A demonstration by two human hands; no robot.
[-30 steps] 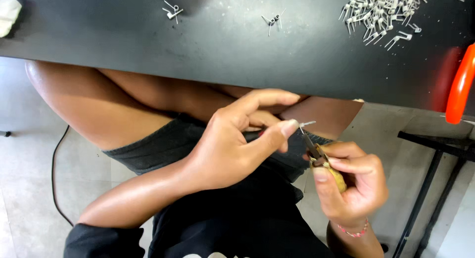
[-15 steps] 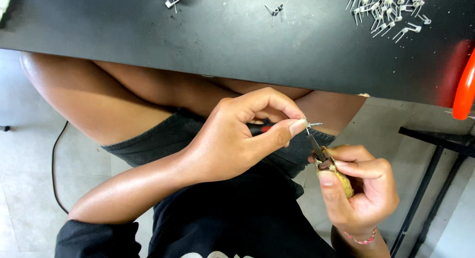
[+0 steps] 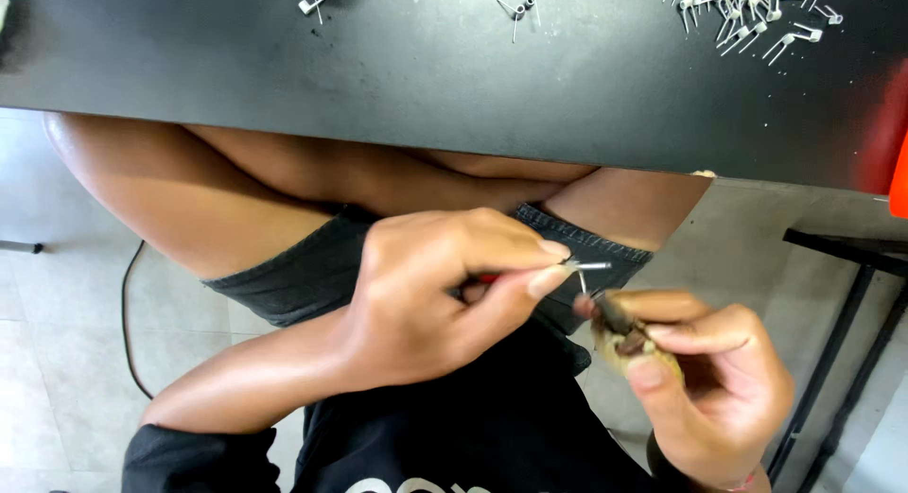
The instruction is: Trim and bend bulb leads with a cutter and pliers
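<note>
We see our left hand (image 3: pixel 426 299) below the edge of the black worktop (image 3: pixel 426 68), over our lap. Its thumb and forefinger are pinched shut on a small metal spring (image 3: pixel 586 266), whose thin ends poke out to the right of the fingertips. A trace of red shows inside that fist; we cannot tell what it is. Our right hand (image 3: pixel 709 389) sits lower and to the right, fingers curled closed around pliers (image 3: pixel 619 328) with a worn, pale handle. The dark nose of the pliers points up and left, ending just beside the spring's down-pointing leg; whether it touches is unclear. On the worktop, well apart from both hands, lies a pile of springs (image 3: pixel 747 11) at the far right, with two stray springs (image 3: pixel 518 6) further left.
</note>
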